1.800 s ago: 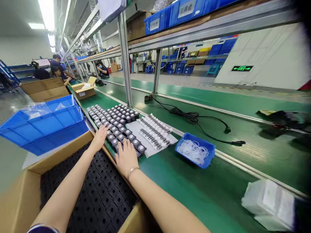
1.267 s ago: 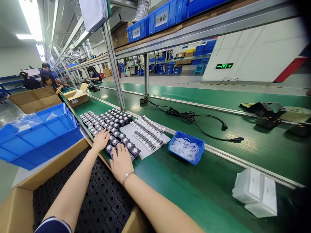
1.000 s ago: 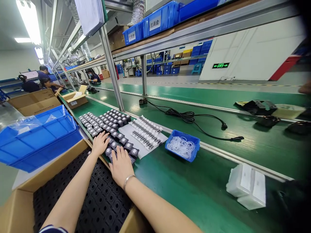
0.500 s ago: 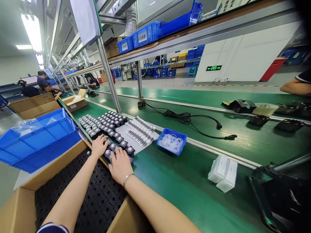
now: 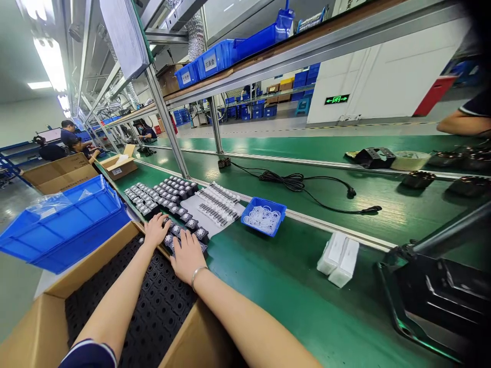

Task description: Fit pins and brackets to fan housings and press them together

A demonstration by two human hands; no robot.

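Rows of small black parts with silver centres [image 5: 164, 194] lie on the green bench. My left hand [image 5: 155, 231] rests on the near end of the rows, fingers stretched flat. My right hand [image 5: 186, 255], a bracelet at its wrist, lies flat beside it on the nearest parts. Both hands sit at the bench edge above an open cardboard box [image 5: 34, 327] lined with a black cellular tray [image 5: 161, 306]. A white sheet with rows of white and black pieces [image 5: 215, 202] lies right of the black parts.
A small blue tray of white rings [image 5: 264, 216] stands right of the sheet. White packets [image 5: 338, 255], a black cable [image 5: 307, 181] and a black fixture [image 5: 441, 296] lie to the right. Blue crates [image 5: 65, 220] stand left. Other people work far left and far right.
The view has swung right, bringing the black fixture and a co-worker's arm into sight. Both hands have slid toward me along the rows, staying flat on the nearest black parts.
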